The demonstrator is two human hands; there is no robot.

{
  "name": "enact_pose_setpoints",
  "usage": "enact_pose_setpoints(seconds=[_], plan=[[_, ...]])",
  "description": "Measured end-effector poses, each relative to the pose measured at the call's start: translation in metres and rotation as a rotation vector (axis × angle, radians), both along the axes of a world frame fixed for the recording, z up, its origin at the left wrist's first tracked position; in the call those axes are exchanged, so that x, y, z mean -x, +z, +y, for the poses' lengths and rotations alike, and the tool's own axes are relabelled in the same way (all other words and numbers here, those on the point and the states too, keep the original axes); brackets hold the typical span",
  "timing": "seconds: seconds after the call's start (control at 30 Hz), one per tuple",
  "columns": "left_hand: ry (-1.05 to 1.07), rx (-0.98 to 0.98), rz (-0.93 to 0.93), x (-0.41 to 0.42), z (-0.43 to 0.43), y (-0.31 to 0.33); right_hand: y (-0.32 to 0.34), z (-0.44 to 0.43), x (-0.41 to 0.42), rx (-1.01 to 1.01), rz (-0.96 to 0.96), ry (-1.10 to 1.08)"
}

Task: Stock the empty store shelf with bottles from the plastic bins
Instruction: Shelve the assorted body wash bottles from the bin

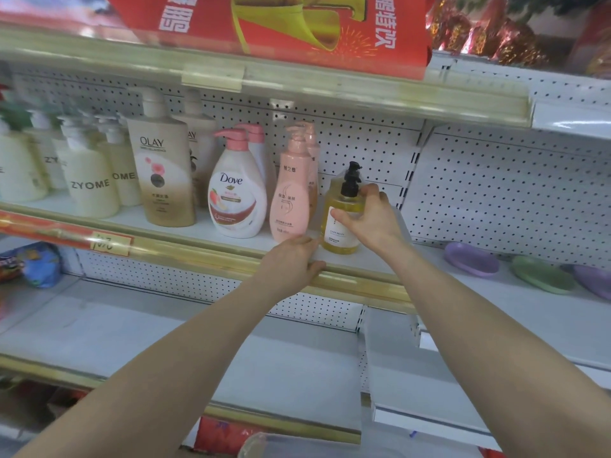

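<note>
The fingers (342,215) of the right hand (372,221) are curled round the shoulder of the yellow bottle (339,241), thumb on its front face above the white label and the others wrapped behind, just below the black pump (351,180). The bottle stands upright on the shelf (358,261), at the right end of the row and just beside the pink bottle (291,200). The left hand (291,259) holds nothing. Its fingers lie loosely over the shelf's front lip with the thumb against the gold rail (198,251), near the pink bottle's base. The step looks like squaring up this last bottle, and it is best done with a small twist from the shoulder so the label faces out as on the Dove bottle (236,200) and Olay bottle (163,173). The base should stay flat on the shelf while it slides into line with the front row. The left hand is well placed to steady the pink bottle, which is tall and narrow and could tip if nudged. Letting go should wait until the bottle sits without rocking. The right palm hides the bottle's right side and the gap behind it, so whether a second one stands at the back cannot be told. The label print is too small to read. The Zyome bottles (89,183) are blurred and cut off at the left edge. A clear plastic rim (261,444) at the bottom edge may be a bin, but too little of it shows to say.
</note>
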State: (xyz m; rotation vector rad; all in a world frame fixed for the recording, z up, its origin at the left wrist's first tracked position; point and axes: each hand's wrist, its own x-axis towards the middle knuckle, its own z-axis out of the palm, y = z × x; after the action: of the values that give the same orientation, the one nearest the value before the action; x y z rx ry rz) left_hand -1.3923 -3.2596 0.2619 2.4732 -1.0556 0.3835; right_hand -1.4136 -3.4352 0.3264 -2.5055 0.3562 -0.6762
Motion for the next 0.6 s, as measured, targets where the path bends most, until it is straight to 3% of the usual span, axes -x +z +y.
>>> enact_pose_setpoints(seconds=[0.13, 0.27, 0.6], plan=[[-0.045, -0.02, 0.02, -0.003, 0.009, 0.001, 0.003, 0.002, 0.009, 0.077, 0.06, -0.018], [-0.076, -0.036, 0.014, -0.006, 0.02, 0.002, -0.007, -0.001, 0.035, 0.291, 0.103, -0.028], [-0.321, 0.082, -0.149, 0.011, 0.047, -0.015, -0.059, 0.025, 0.15, 0.675, 0.106, -0.18]])
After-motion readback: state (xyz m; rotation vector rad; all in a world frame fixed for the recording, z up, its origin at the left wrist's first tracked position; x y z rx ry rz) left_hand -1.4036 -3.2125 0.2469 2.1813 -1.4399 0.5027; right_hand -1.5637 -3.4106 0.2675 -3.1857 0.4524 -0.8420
